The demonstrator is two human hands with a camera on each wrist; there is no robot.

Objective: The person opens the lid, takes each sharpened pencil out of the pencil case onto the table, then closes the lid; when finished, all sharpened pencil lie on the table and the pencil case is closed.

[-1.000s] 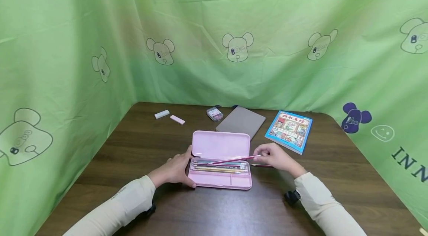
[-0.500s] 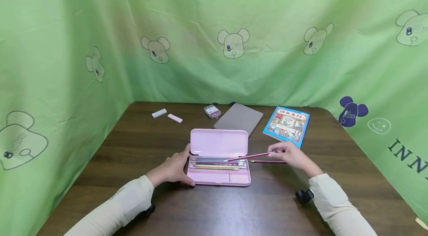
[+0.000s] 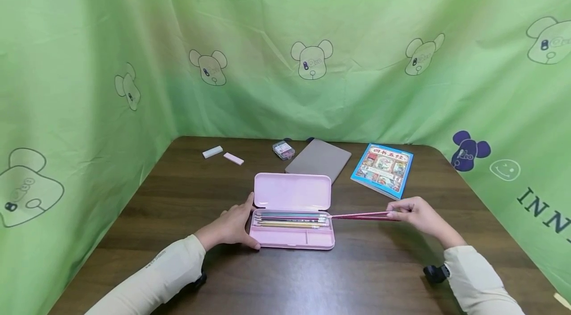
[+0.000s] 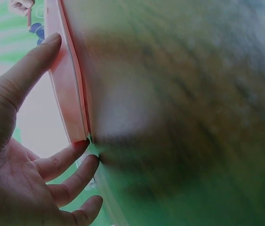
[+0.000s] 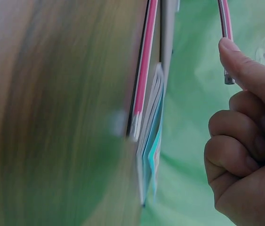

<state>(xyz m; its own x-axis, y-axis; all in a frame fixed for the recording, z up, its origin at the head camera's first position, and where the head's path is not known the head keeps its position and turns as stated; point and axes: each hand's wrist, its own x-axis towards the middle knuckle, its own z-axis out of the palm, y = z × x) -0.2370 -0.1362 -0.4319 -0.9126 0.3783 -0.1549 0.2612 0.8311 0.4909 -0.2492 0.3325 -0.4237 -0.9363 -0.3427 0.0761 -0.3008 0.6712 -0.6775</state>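
Note:
A pink pencil case [image 3: 285, 239] lies with its lid raised, several pencils [image 3: 290, 225] in its long compartment. My left hand [image 3: 232, 223] holds its left end; in the left wrist view the thumb [image 4: 40, 56] lies along the case and a fingertip meets its corner. To the right of the case, my right hand [image 3: 415, 213] pinches a red-striped pencil [image 5: 225, 19] near its blunt end, the other fingers folded into the palm. Its far tip reaches the case's right edge in the head view. A similar pencil [image 5: 143, 80] lies on the table just below it.
Behind the case are a grey flat notebook [image 3: 318, 158], a small clear box [image 3: 283, 150] and a blue-bordered book [image 3: 383, 168]. A white bar [image 3: 212, 152] and a pink bar [image 3: 233, 158] lie back left. Green printed curtains [image 3: 312, 106] surround the wooden table [image 3: 294, 280].
My right hand has moved rightward with the pencil, drawing it from over the case to beside it, in line with the pencil on the table. My left hand has stayed at the case.

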